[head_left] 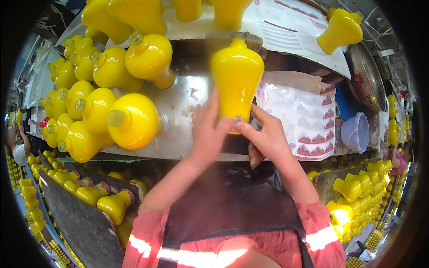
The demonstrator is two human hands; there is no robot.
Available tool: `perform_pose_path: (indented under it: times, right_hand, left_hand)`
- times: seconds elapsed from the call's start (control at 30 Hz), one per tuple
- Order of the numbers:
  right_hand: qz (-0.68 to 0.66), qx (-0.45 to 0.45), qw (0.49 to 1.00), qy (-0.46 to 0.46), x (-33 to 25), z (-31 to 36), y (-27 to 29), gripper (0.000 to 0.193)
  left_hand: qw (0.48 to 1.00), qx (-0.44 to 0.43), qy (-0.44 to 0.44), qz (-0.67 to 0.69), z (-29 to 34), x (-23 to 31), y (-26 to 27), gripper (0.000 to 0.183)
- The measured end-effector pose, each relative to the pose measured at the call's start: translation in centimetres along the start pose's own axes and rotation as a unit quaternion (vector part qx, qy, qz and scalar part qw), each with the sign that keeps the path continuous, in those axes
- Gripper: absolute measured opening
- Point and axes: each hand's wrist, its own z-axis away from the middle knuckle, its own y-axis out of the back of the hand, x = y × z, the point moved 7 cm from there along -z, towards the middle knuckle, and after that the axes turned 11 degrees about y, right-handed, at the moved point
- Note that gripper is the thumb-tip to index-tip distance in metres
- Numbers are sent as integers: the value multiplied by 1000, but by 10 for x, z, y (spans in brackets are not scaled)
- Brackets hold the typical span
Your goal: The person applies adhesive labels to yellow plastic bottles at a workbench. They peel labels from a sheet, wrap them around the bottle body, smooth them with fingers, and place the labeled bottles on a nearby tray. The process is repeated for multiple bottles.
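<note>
1. Centrally, a glossy yellow vase-shaped plastic bottle point(237, 80) is held upright above the worn metal work table point(183, 129); its neck points away from the person and its base is turned toward the chest
2. The left hand point(209, 129) is pressed flat against the bottle's lower left side with fingers extended, while the right hand point(267, 136) is closed on the lower right edge, thumb and fingers pinching at a small patterned label strip point(235, 121) near the base
3. A sheet of printed patterned labels point(304, 116) is laid on the table just right of the bottle, and a pale blue plastic bowl point(356, 132) is seen further right; what the bowl holds cannot be made out
4. A cluster of yellow round-bodied bottles with clear screw necks point(107, 102) is lying on the table's left part, necks toward the viewer; whether anything is inside them cannot be told
5. Dark slanted trays point(80, 219) at lower left carry more yellow bottles point(114, 203) on their sides, some with a patterned band at the base; a further heap of yellow bottles point(353, 192) is seen at lower right
6. A white printed paper sheet point(290, 27) at the top is partly cut by the rim, and another yellow bottle point(342, 29) is lying on it
7. The bottle's top is blurred against a dark edge, and the outer corners are lost in the black fisheye border
</note>
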Motion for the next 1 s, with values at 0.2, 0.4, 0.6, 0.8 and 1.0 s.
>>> perform_pose_path:
  times: [0.2,0.4,0.6,0.8,1.0]
  right_hand:
    - [-21,-13,1000,-16,-1,1,1,66]
    - [-4,-11,1000,2,1,0,1,66]
    - [-59,31,998,-1,11,5,4,46]
    - [42,94,990,99,7,39,1,48]
    - [146,-25,985,84,5,59,-28,74]
  left_hand:
    - [1000,3,-10,-11,2,-6,-2,71]
    - [1000,9,-25,-17,3,-8,-2,70]
    - [999,25,-40,-25,2,-4,-2,68]
    - [992,70,-80,-73,11,3,7,65]
    - [953,89,-119,-265,48,13,-6,71]
